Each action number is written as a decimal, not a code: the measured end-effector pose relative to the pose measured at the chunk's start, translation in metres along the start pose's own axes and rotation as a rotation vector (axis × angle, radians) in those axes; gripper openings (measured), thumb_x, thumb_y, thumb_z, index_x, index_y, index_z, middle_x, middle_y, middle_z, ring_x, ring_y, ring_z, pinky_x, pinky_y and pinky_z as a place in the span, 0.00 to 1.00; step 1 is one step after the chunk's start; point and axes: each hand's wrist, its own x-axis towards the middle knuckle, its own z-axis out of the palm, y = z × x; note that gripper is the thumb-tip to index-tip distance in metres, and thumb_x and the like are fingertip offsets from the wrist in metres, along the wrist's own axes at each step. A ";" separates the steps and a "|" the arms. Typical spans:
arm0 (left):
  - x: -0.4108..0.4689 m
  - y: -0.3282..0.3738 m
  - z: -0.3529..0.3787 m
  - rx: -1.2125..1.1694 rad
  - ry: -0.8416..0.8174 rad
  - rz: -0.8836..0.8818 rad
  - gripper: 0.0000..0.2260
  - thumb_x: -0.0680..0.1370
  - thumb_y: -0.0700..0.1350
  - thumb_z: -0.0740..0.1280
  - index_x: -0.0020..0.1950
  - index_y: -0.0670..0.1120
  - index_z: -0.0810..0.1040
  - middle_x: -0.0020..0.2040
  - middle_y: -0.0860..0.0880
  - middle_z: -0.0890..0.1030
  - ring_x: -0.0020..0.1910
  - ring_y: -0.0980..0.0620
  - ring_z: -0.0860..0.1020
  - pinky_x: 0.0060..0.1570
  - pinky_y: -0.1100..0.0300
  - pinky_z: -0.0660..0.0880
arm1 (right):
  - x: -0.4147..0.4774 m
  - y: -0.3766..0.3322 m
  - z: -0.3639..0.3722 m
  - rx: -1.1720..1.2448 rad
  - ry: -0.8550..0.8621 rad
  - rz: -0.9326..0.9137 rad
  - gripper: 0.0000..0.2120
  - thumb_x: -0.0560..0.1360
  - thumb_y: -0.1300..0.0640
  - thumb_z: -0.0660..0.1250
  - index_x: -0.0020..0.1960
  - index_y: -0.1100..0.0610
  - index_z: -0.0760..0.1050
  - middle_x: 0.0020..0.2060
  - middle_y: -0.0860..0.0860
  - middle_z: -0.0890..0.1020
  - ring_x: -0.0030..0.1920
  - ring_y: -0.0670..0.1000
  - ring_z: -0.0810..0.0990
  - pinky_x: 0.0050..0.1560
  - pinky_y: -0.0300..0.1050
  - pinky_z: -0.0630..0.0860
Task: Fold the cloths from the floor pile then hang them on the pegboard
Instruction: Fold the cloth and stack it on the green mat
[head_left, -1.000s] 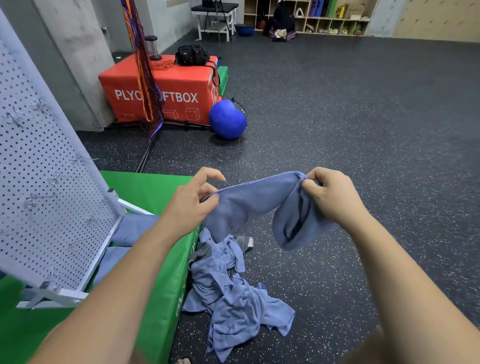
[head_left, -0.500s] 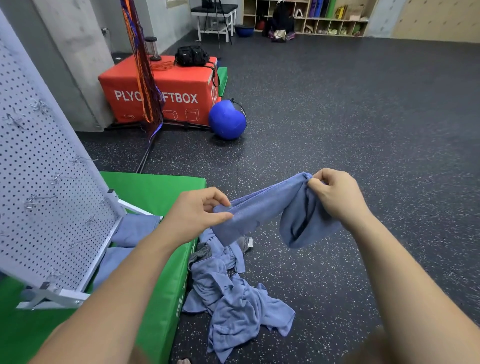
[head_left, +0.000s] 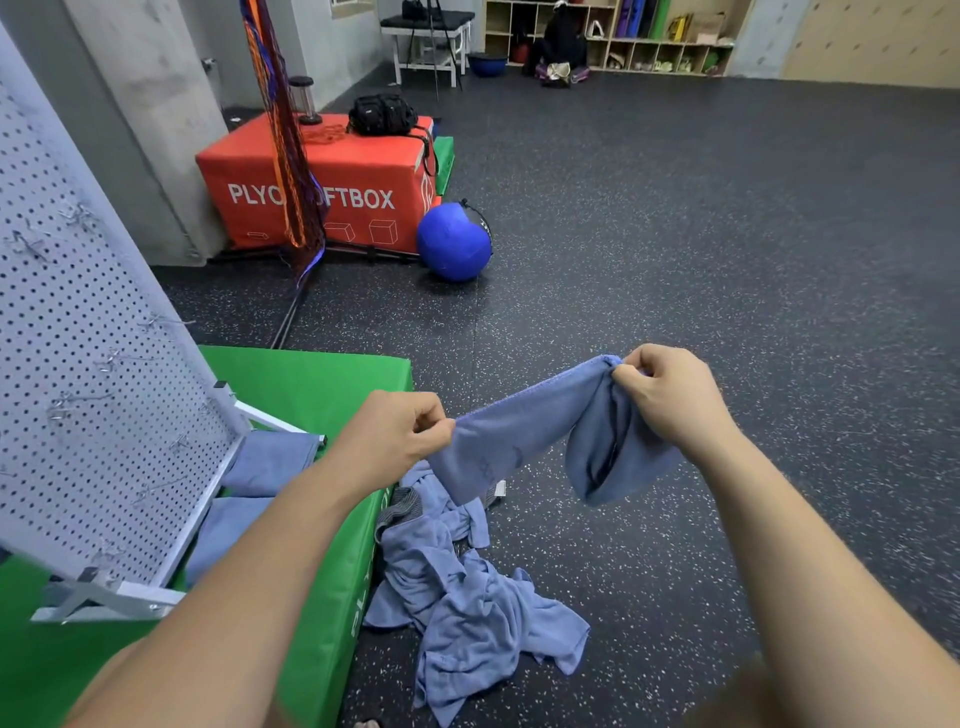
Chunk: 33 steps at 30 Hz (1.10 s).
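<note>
A blue cloth (head_left: 524, 431) is stretched in the air between my two hands. My left hand (head_left: 395, 441) pinches its lower left corner. My right hand (head_left: 670, 395) grips the upper right end, where the rest of the cloth hangs bunched below my fist. Under it, a pile of blue cloths (head_left: 467, 597) lies crumpled on the dark floor. The white pegboard (head_left: 93, 395) leans at the left with several metal hooks, none holding a cloth. Two flat blue cloths (head_left: 260, 478) lie on the green mat beside its frame.
A green mat (head_left: 322, 384) bears the pegboard's metal frame (head_left: 109, 597). Farther back stand an orange plyo box (head_left: 332, 187) with a black bag, a blue ball (head_left: 452, 244) and a hanging orange net (head_left: 285, 156). Speckled floor stretches to the right.
My left hand closed its fingers onto the cloth's corner and moved down and to the right. The cloth is pulled straighter between my hands; my right hand shifted slightly right.
</note>
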 end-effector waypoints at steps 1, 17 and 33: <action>0.001 -0.002 -0.001 -0.024 0.007 0.002 0.12 0.81 0.46 0.73 0.37 0.48 0.79 0.31 0.50 0.81 0.29 0.55 0.74 0.34 0.53 0.74 | 0.000 0.001 0.000 -0.009 0.000 0.002 0.10 0.78 0.54 0.67 0.40 0.56 0.77 0.33 0.48 0.80 0.37 0.47 0.76 0.37 0.42 0.69; -0.002 0.001 -0.007 -0.146 -0.007 0.033 0.11 0.74 0.35 0.75 0.46 0.52 0.86 0.38 0.48 0.84 0.36 0.56 0.77 0.41 0.58 0.78 | 0.005 0.008 0.002 0.021 -0.008 0.044 0.10 0.79 0.54 0.67 0.40 0.55 0.78 0.34 0.47 0.81 0.40 0.52 0.77 0.38 0.40 0.69; 0.001 0.005 -0.004 -0.142 0.133 0.018 0.14 0.81 0.45 0.74 0.37 0.47 0.78 0.28 0.54 0.78 0.28 0.59 0.71 0.32 0.56 0.70 | 0.005 0.011 0.004 -0.009 -0.047 0.049 0.10 0.79 0.53 0.67 0.41 0.55 0.79 0.34 0.48 0.82 0.39 0.49 0.78 0.37 0.42 0.69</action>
